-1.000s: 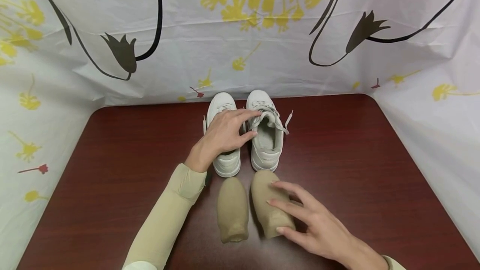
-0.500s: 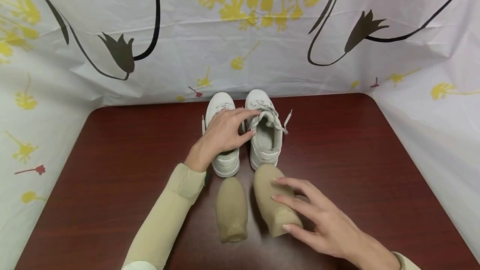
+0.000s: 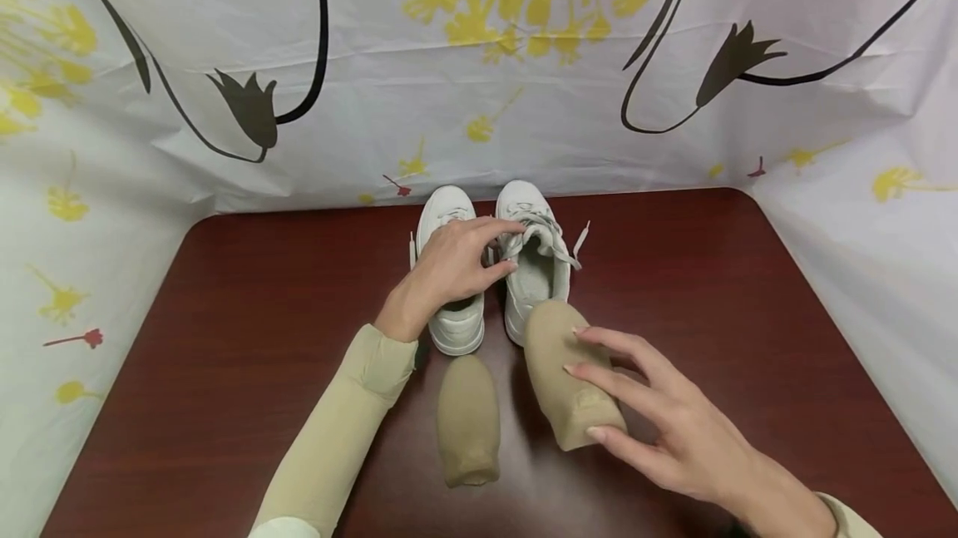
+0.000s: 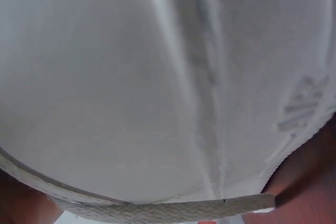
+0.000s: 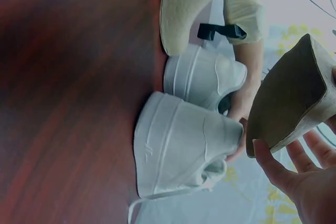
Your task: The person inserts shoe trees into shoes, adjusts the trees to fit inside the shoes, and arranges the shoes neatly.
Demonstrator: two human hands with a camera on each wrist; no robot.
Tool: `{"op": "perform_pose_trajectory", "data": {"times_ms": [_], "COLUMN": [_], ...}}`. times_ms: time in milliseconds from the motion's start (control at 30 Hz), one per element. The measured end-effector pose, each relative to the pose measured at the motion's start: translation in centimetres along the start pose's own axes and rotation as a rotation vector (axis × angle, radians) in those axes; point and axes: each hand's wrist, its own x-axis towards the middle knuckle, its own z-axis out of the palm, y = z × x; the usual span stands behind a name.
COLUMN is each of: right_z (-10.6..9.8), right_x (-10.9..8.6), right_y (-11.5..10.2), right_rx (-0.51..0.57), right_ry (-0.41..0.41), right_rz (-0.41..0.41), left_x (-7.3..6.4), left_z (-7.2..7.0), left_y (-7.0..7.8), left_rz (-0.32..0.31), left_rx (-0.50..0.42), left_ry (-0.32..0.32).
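Note:
Two white sneakers stand side by side, toes toward the back: a left sneaker (image 3: 457,330) and a right sneaker (image 3: 535,278) with an open collar and loose laces. My left hand (image 3: 452,262) lies across the left sneaker, its index finger and thumb curled at the right sneaker's tongue and collar; its other fingers are hidden. My right hand (image 3: 677,417) pinches a tan molded shoe insert (image 3: 557,363) by its side and back end, raised off the table behind the right sneaker's heel. In the right wrist view the insert's hollow underside (image 5: 289,93) shows.
A second tan shoe insert (image 3: 469,417) lies on the dark red table (image 3: 247,338) behind the left sneaker. White patterned cloth (image 3: 554,130) hangs around the table's back and sides. One lace end (image 3: 580,240) sticks out beside the right sneaker.
My right hand has lifted the shoe insert from the table and carried it up and forward, so it now overlaps the right sneaker's heel in the head view. My left hand stays put.

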Motion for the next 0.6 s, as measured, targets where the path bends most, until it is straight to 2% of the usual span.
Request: {"op": "perform_pose_trajectory", "data": {"times_ms": [200, 433, 600], "right_z": [-0.6, -0.9, -1.2], "right_x": [0.3, 0.7, 1.3], "right_y": [0.8, 1.4, 2.3], "right_rx": [-0.028, -0.038, -0.051], "right_ry": [0.012, 0.006, -0.007], "right_rz": [-0.002, 0.003, 0.038], "left_x": [0.3, 0.5, 1.0], "left_z": [-0.1, -0.1, -0.3], "left_y": [0.3, 0.6, 0.6], "left_rz": [-0.007, -0.054, -0.064], "left_rx": [0.021, -0.002, 0.011], "left_ry": [-0.009, -0.039, -0.04]}}
